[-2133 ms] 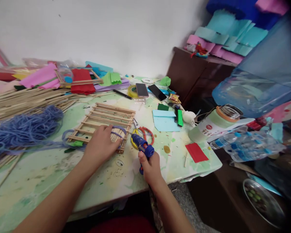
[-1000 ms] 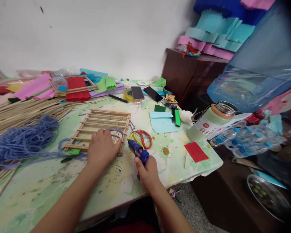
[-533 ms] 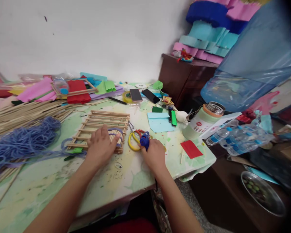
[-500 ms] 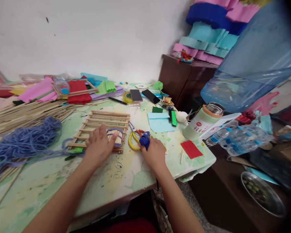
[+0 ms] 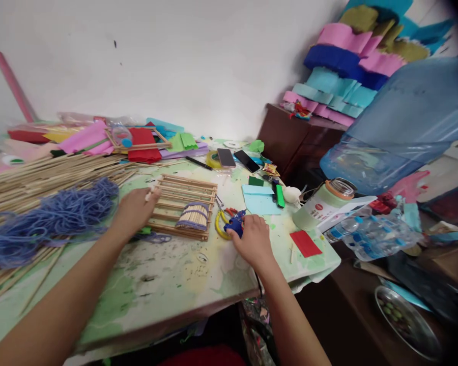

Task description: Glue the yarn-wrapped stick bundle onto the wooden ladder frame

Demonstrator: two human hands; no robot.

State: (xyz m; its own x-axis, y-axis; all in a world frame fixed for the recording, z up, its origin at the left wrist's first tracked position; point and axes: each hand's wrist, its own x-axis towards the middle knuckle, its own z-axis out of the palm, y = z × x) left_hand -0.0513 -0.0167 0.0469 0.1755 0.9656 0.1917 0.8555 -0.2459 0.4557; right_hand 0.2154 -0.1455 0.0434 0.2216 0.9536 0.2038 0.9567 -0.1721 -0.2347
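Note:
A flat frame of wooden sticks point(image 5: 175, 186) lies on the table. On its lower right part sits a small curved panel of short sticks point(image 5: 194, 216) with blue yarn along its edges. My left hand point(image 5: 137, 206) is at the frame's left edge, its fingers closed on it; a small whitish bit shows at the fingertips. My right hand point(image 5: 255, 238) is wrapped round a blue glue gun point(image 5: 235, 223), with a dark cord hanging below the wrist. Yellow-handled scissors point(image 5: 220, 226) lie between the frame and the glue gun, partly covered by it.
Loose blue yarn point(image 5: 72, 216) and many thin sticks point(image 5: 61, 173) cover the left. Two phones point(image 5: 247, 161), tape point(image 5: 212, 159) and coloured paper lie at the back. A green bottle point(image 5: 322, 206) and red paper point(image 5: 305, 243) are right, near the table edge.
My left hand has moved left off the small panel to the frame's left edge, uncovering the panel. My right hand stays on the glue gun. The view has shifted left and up.

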